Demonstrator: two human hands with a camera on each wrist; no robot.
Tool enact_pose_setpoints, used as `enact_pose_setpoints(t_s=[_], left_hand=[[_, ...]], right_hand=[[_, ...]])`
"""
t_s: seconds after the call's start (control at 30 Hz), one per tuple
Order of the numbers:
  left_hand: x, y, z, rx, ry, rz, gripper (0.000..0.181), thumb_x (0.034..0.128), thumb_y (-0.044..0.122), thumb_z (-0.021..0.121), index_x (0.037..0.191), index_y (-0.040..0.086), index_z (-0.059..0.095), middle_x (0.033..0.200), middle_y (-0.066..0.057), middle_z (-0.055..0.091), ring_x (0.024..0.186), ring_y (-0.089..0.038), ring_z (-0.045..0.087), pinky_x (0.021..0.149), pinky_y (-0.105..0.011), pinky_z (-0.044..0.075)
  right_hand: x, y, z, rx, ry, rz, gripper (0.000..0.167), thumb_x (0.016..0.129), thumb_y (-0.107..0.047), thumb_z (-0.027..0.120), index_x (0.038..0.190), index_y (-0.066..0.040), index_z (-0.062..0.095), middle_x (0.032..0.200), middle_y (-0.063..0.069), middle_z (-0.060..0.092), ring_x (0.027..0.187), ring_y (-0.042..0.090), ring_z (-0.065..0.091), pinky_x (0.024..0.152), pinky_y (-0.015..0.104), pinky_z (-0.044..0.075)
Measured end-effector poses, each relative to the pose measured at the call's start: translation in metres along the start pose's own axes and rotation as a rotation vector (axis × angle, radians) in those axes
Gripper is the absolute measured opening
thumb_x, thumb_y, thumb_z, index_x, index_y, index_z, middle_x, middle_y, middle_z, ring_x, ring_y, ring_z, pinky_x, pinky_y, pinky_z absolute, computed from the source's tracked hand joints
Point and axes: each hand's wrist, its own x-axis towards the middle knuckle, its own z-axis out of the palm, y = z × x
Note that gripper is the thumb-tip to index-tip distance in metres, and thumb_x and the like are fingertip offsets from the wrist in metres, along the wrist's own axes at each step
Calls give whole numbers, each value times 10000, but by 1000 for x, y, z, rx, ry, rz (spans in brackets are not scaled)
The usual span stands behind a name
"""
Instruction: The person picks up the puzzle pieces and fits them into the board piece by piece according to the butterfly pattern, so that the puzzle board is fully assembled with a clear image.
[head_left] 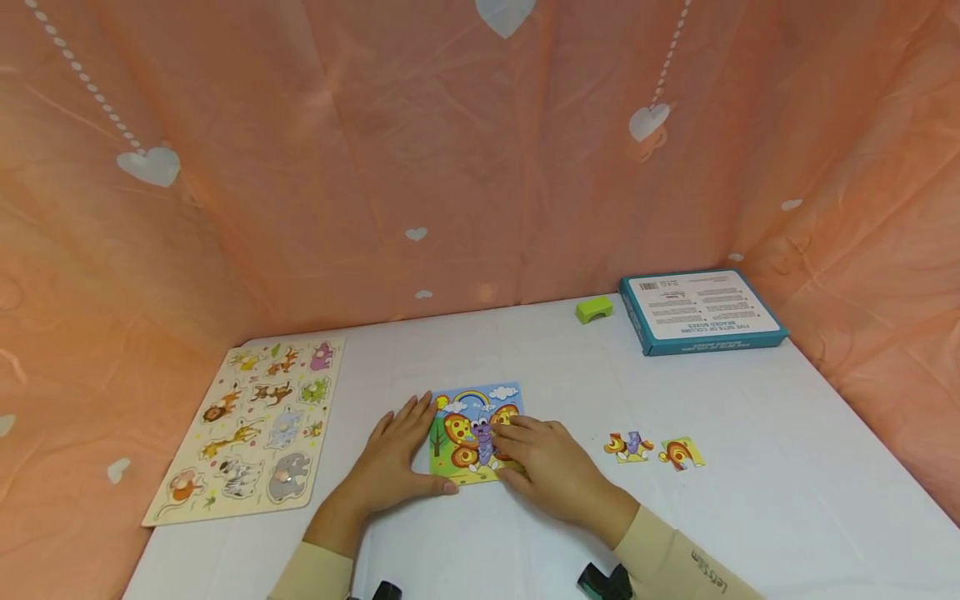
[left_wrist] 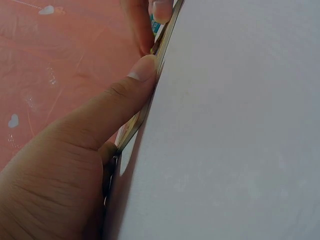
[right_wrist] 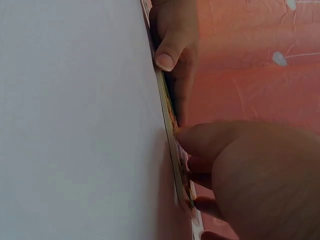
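A square jigsaw puzzle lies on the white table, showing a purple butterfly with orange-yellow wings under a rainbow. My left hand rests along its left side, fingers extended towards the upper corner and thumb at the lower edge. In the left wrist view, the thumb touches the board's rim. My right hand lies over the puzzle's right side, fingertips pressing on the picture and covering the lower right part. Its fingers touch the board's face in the right wrist view. Whether a loose piece is beneath them is hidden.
Two loose jigsaw pieces, one with purple and one with an orange swirl, lie right of my right hand. A wooden animal board lies left. Farther back are a green arch block and a teal box, before an orange curtain.
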Motion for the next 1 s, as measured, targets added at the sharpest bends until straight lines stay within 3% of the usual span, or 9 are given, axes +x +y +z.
enact_pose_setpoints(t_s=[0.17, 0.73, 0.83, 1.0], left_hand=[[0, 0, 0, 2, -15, -10, 1311, 737, 740, 878, 1705, 52, 322, 1790, -91, 194, 1652, -312, 115, 1301, -595, 53], [1, -1, 0, 0, -24, -21, 1321, 729, 764, 862, 1708, 66, 315, 1793, -68, 175, 1656, -286, 87, 1304, -584, 38], [1, -1, 0, -1, -27, -21, 1322, 731, 770, 855, 1710, 69, 309, 1793, -65, 168, 1656, -282, 80, 1303, -584, 33], [1, -2, -1, -3, -26, -10, 1303, 753, 759, 856, 1704, 44, 325, 1790, -92, 192, 1654, -314, 97, 1297, -614, 45]], right_hand=[[-1, 0, 1, -41, 23, 9, 428, 1015, -329, 784, 1386, -116, 769, 1458, 47, 691, 1375, 294, 594, 1030, 527, 517], [0, -1, -1, 42, -31, 59, 441, 1049, -305, 753, 1444, -112, 723, 1501, 54, 659, 1432, 330, 532, 1052, 568, 494], [-2, 0, -1, 89, -32, 74, 435, 1066, -290, 728, 1465, -116, 707, 1515, 55, 648, 1454, 341, 508, 1084, 585, 468], [-8, 6, 2, 272, 14, 92, 457, 1101, -315, 676, 1521, -136, 657, 1558, 61, 606, 1488, 341, 473, 1170, 643, 388]])
